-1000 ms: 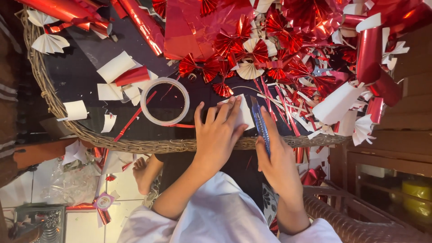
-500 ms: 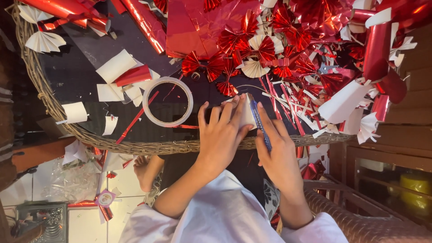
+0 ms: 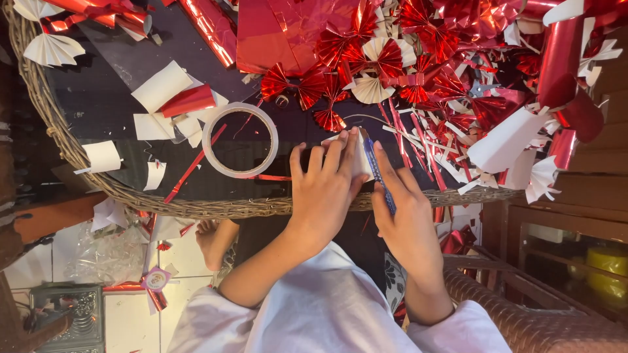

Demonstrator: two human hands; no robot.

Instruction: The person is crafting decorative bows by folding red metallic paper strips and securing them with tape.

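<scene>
Left hand slid forward, hiding white paper

Glossy red foil and matt white paper on a dark, wicker-rimmed bench

The pleated fans are shiny, crinkled red foil with a mirror gleam; the foil rolls look equally slick. The white paper scraps are matt and smooth, as is the small folded paper under the left hand. The tape ring is clear, glossy plastic. The pen in the right hand has a shiny blue plastic barrel. The bench top is dark and dull, its rim rough woven wicker; the sleeves are soft white cloth
</scene>
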